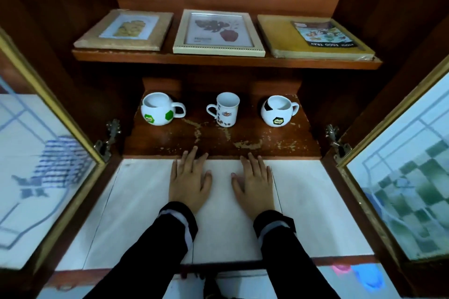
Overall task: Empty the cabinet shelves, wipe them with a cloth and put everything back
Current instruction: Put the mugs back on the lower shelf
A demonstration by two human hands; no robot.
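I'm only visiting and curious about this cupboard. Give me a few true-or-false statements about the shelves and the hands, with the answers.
1. Three mugs stand on the lower shelf: the left mug, the middle mug and the right mug. True.
2. The left hand grips a cloth. False: it lies flat on the white surface, holding nothing.
3. The upper shelf holds a wooden frame, a white frame and a yellow box. True.
4. The cupboard doors are closed. False: the left door and the right door stand open.
5. The right hand reaches into a mug. False: it lies flat on the white surface, apart from the mugs.
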